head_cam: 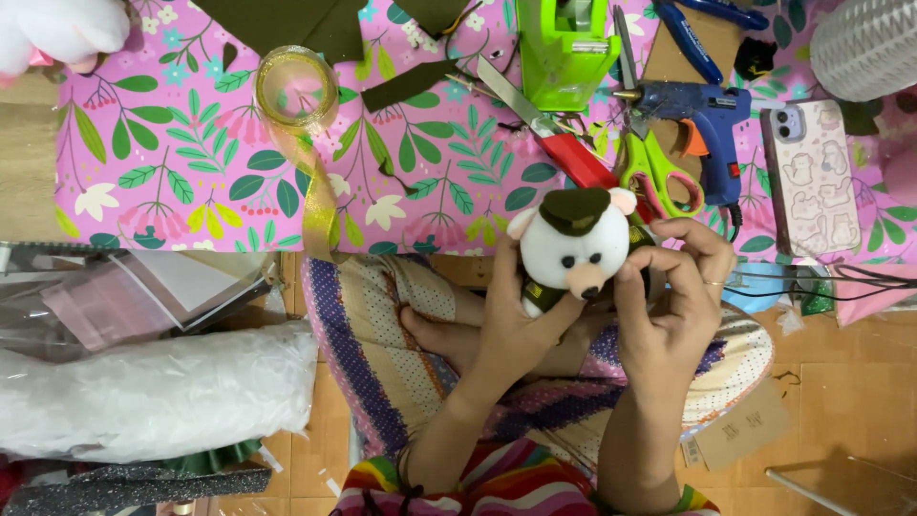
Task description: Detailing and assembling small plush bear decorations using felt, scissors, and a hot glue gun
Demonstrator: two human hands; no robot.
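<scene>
Small white teddy bear (571, 253) with dark green cap, held up above the lap, centre frame. Left hand (511, 330) cupping it from seven o'clock; right hand (673, 306) pinching at three o'clock, fingers closed on its side. Looks like fitting the outfit; next calls for steady pressing. Green scissors (659, 177) and blue glue gun (702, 119) waiting at one o'clock.

Pretty tight up ahead from where I'm watching: scissors (659, 177), glue gun (702, 119), box cutter (549, 134) and phone (812, 177) crowd the right of the floral paper (172, 143). The left stretch past the ribbon roll (296, 88) looks open to me, and the plastic bags (143, 387) block low left.
</scene>
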